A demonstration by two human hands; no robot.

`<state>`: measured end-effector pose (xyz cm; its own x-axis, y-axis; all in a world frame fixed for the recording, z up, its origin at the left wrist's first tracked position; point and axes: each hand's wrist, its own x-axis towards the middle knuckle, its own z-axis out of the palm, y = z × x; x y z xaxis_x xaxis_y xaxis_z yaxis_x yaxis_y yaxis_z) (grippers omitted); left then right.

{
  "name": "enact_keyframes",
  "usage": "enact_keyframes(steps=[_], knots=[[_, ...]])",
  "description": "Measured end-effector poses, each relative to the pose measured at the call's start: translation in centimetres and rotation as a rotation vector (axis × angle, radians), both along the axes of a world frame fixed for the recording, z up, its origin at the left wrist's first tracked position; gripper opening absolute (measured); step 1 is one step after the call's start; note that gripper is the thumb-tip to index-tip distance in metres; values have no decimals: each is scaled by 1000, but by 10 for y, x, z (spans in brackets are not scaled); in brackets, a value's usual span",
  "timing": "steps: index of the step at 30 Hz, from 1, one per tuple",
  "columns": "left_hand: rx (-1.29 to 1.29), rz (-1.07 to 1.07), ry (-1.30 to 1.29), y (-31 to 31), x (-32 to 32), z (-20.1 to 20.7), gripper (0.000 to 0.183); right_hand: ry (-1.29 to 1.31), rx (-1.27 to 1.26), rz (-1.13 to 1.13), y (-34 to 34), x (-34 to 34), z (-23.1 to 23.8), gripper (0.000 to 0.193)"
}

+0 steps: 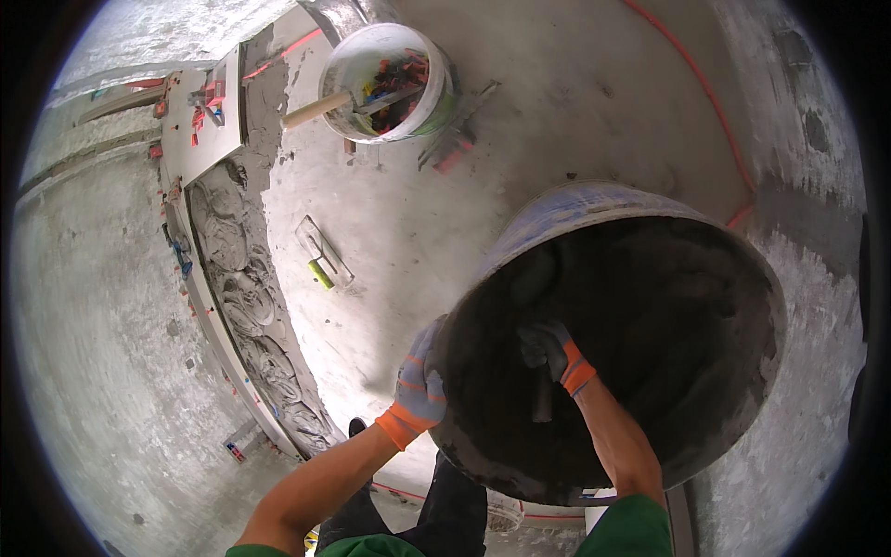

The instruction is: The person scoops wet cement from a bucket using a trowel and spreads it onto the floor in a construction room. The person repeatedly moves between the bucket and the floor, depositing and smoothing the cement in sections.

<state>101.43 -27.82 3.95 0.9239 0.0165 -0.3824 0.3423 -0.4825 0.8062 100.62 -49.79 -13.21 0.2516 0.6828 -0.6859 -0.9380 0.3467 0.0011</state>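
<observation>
A large, mortar-smeared bucket (580, 206) stands tilted toward me at the right, its inside dark. My left hand (423, 379), in a grey and orange glove, is closed on its left rim. Reaching inside, my right hand (549, 349) wears a matching glove and is wrapped round a tool (543, 397) whose short, straight handle end sticks out below the fist. Shadow hides the tool's working end. What lies at the bottom of the bucket looks like dark, wet mortar, but it shows poorly.
A notched-looking trowel (325, 254) with a yellow-green handle lies on the floor. Beyond it stands a white bucket (390, 125) of coloured clips and a wooden-handled tool. Spread mortar (246, 292) and a laid tile (212, 139) run along the left. A red hose (705, 84) crosses the far right.
</observation>
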Motion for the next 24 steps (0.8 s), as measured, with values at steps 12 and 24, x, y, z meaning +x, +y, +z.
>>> enact_keyframes(steps=[12, 24], knots=[[-1, 60, 5, 0, -10, -7, 46, 305, 44, -22, -10, -6, 86, 12], [-428, 347, 128, 36, -66, -19, 38, 207, 309, -168, -55, -65, 222, 1]])
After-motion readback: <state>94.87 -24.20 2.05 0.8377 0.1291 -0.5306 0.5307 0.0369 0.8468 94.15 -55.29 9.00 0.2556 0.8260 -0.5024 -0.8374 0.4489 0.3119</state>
